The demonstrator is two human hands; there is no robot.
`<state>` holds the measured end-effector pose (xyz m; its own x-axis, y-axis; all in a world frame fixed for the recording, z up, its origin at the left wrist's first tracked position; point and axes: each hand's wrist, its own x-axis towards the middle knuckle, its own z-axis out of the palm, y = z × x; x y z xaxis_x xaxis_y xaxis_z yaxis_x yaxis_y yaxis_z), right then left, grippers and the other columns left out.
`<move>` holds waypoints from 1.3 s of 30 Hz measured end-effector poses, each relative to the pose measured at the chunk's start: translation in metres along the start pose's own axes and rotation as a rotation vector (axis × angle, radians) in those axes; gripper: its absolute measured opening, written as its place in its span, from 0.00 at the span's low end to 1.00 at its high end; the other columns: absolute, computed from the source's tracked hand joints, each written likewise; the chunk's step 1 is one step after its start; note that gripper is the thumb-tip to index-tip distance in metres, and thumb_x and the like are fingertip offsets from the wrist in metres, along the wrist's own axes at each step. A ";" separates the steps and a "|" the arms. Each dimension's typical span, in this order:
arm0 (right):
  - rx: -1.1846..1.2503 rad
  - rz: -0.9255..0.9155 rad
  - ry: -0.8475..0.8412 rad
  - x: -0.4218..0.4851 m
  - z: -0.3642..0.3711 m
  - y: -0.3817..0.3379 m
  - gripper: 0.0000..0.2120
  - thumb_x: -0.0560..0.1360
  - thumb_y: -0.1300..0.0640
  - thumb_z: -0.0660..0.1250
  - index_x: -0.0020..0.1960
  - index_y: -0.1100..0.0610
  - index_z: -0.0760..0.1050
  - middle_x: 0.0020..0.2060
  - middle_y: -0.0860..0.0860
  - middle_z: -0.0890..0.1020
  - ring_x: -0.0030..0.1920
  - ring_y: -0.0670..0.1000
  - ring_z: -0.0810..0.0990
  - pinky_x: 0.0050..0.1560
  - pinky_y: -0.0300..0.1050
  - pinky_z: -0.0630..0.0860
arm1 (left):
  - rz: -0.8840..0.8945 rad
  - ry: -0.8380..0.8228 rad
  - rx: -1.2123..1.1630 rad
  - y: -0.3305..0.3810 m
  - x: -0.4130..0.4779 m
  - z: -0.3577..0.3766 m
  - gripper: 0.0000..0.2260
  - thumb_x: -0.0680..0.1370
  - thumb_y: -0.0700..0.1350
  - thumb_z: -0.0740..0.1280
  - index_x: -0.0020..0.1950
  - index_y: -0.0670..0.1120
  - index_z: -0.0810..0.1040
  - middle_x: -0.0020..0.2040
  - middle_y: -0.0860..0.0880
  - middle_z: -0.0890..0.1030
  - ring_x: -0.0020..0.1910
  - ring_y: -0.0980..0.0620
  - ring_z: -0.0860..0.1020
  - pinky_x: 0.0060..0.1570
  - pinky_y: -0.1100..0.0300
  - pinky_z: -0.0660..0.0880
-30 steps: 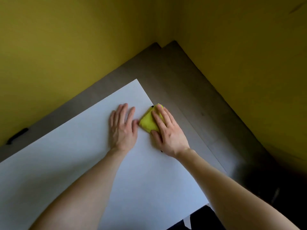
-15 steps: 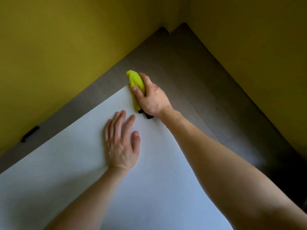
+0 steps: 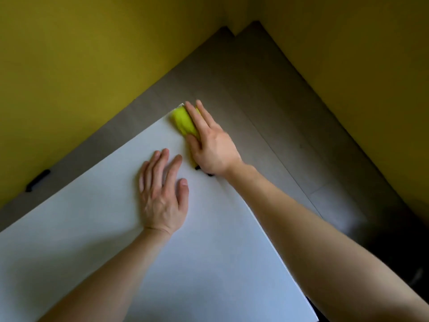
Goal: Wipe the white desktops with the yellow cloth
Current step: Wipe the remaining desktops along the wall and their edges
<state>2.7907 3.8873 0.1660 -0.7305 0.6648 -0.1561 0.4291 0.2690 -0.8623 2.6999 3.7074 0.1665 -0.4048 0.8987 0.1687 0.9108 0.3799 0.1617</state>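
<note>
At the far corner of the desktop (image 3: 220,252) we have the cloth (image 3: 182,119), bunched into a thick yellow wad that lies right at the corner's tip, along the right edge. Our right hand (image 3: 212,141) lies flat on top of it, fingers straight and close together, their tips reaching just past the corner over the floor (image 3: 278,108). The thumb runs along the cloth's near side. The hand presses rather than grips: no finger curls round the cloth as far as we can see. Under the heel of this hand, at the desktop's right edge, a small black bit (image 3: 204,172) shows; we cannot tell what it is. Our left hand (image 3: 162,196) rests palm down on the desktop, nearer to us than the corner and just left of the right hand, touching neither it nor the cloth. Its fingers are straight and slightly spread, holding nothing. Both forearms are bare and run back across the desktop towards us. Beyond the corner the grey floor meets two yellow walls (image 3: 81,66). Left of the desktop, at the foot of the wall, sits a short black bar (image 3: 37,180)
</note>
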 end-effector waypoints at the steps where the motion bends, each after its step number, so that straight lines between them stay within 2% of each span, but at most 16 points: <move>1: -0.004 -0.020 0.008 0.013 0.002 -0.003 0.33 0.86 0.54 0.63 0.88 0.52 0.56 0.89 0.51 0.51 0.80 0.64 0.69 0.74 0.58 0.74 | -0.002 0.002 -0.001 0.000 0.000 0.000 0.22 0.84 0.47 0.64 0.78 0.44 0.76 0.82 0.42 0.70 0.82 0.40 0.67 0.78 0.35 0.65; 4: -0.011 -0.055 0.051 -0.005 0.000 0.000 0.32 0.86 0.57 0.63 0.87 0.53 0.59 0.87 0.49 0.57 0.83 0.58 0.65 0.79 0.56 0.69 | 0.000 0.002 -0.005 0.002 0.002 0.000 0.22 0.84 0.46 0.64 0.78 0.44 0.76 0.82 0.42 0.70 0.83 0.40 0.67 0.78 0.35 0.65; 8: -0.063 -0.062 0.044 -0.112 -0.013 0.018 0.30 0.87 0.57 0.64 0.87 0.57 0.60 0.86 0.52 0.61 0.85 0.53 0.62 0.82 0.53 0.65 | -0.001 0.000 -0.011 0.002 0.000 0.000 0.22 0.85 0.47 0.63 0.79 0.44 0.75 0.83 0.42 0.69 0.83 0.40 0.67 0.78 0.35 0.64; 11: -0.101 -0.028 -0.018 -0.149 -0.017 0.022 0.34 0.88 0.48 0.66 0.88 0.55 0.57 0.88 0.50 0.57 0.85 0.53 0.62 0.83 0.51 0.65 | 0.003 0.010 -0.019 0.002 0.001 0.000 0.22 0.85 0.47 0.63 0.79 0.44 0.75 0.82 0.42 0.69 0.83 0.40 0.67 0.78 0.35 0.64; 14: -0.102 0.011 -0.038 -0.097 -0.014 0.013 0.37 0.86 0.41 0.66 0.88 0.53 0.56 0.88 0.51 0.56 0.84 0.59 0.64 0.81 0.52 0.67 | 0.003 0.013 -0.016 0.001 0.000 0.001 0.22 0.85 0.47 0.63 0.79 0.44 0.75 0.82 0.42 0.70 0.83 0.40 0.67 0.78 0.35 0.65; 18: -0.109 0.025 -0.028 0.016 0.001 -0.007 0.36 0.86 0.46 0.66 0.88 0.53 0.55 0.88 0.54 0.56 0.81 0.65 0.68 0.78 0.55 0.69 | -0.011 0.021 -0.015 0.001 0.001 0.001 0.22 0.84 0.47 0.64 0.79 0.45 0.76 0.82 0.42 0.70 0.83 0.41 0.67 0.78 0.36 0.65; 20: -0.114 0.015 -0.031 0.029 0.002 -0.008 0.36 0.85 0.48 0.66 0.88 0.53 0.55 0.88 0.54 0.55 0.81 0.64 0.68 0.78 0.54 0.69 | -0.008 0.021 -0.016 0.002 0.000 0.001 0.22 0.84 0.47 0.64 0.79 0.45 0.76 0.82 0.42 0.70 0.83 0.41 0.67 0.79 0.36 0.65; 24: -0.082 -0.005 0.001 -0.066 -0.008 0.011 0.34 0.86 0.48 0.66 0.88 0.50 0.56 0.87 0.51 0.58 0.80 0.59 0.70 0.76 0.50 0.70 | -0.010 0.021 -0.017 0.003 0.000 0.001 0.22 0.85 0.47 0.64 0.79 0.45 0.76 0.82 0.42 0.70 0.83 0.41 0.67 0.79 0.36 0.64; 27: -0.065 0.010 0.001 -0.165 -0.022 0.026 0.33 0.86 0.49 0.67 0.87 0.51 0.58 0.86 0.48 0.61 0.82 0.51 0.67 0.79 0.49 0.69 | -0.001 0.023 -0.018 0.002 -0.001 0.002 0.22 0.85 0.47 0.63 0.79 0.45 0.75 0.83 0.42 0.69 0.83 0.41 0.67 0.79 0.36 0.64; 29: -0.060 0.026 -0.024 -0.194 -0.026 0.033 0.33 0.86 0.50 0.68 0.87 0.52 0.58 0.86 0.46 0.62 0.83 0.48 0.65 0.80 0.48 0.68 | -0.002 0.029 -0.013 0.001 -0.001 0.003 0.22 0.85 0.47 0.63 0.79 0.44 0.75 0.83 0.42 0.69 0.83 0.41 0.67 0.79 0.36 0.64; 32: -0.050 0.034 -0.046 -0.160 -0.023 0.026 0.33 0.86 0.48 0.67 0.87 0.53 0.58 0.85 0.48 0.63 0.80 0.52 0.69 0.77 0.45 0.69 | 0.004 0.028 -0.020 0.000 -0.001 0.004 0.22 0.86 0.47 0.63 0.79 0.45 0.75 0.83 0.42 0.69 0.82 0.40 0.67 0.79 0.36 0.64; 36: -0.057 -0.003 -0.016 -0.032 -0.007 0.014 0.34 0.84 0.49 0.69 0.86 0.53 0.60 0.83 0.52 0.65 0.77 0.59 0.73 0.72 0.49 0.71 | 0.002 0.022 -0.019 0.000 0.000 0.005 0.22 0.85 0.47 0.63 0.79 0.45 0.75 0.82 0.42 0.70 0.82 0.40 0.68 0.79 0.36 0.64; 39: -0.054 -0.005 -0.019 0.030 -0.002 0.000 0.35 0.83 0.51 0.69 0.86 0.54 0.60 0.83 0.53 0.66 0.77 0.59 0.73 0.72 0.50 0.72 | 0.003 0.027 -0.014 0.000 -0.001 0.004 0.22 0.85 0.47 0.63 0.79 0.45 0.76 0.82 0.42 0.71 0.82 0.40 0.68 0.78 0.36 0.65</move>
<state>2.7696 3.9084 0.1623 -0.7422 0.6503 -0.1618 0.4535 0.3097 -0.8357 2.7007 3.7077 0.1631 -0.4038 0.8937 0.1953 0.9111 0.3736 0.1742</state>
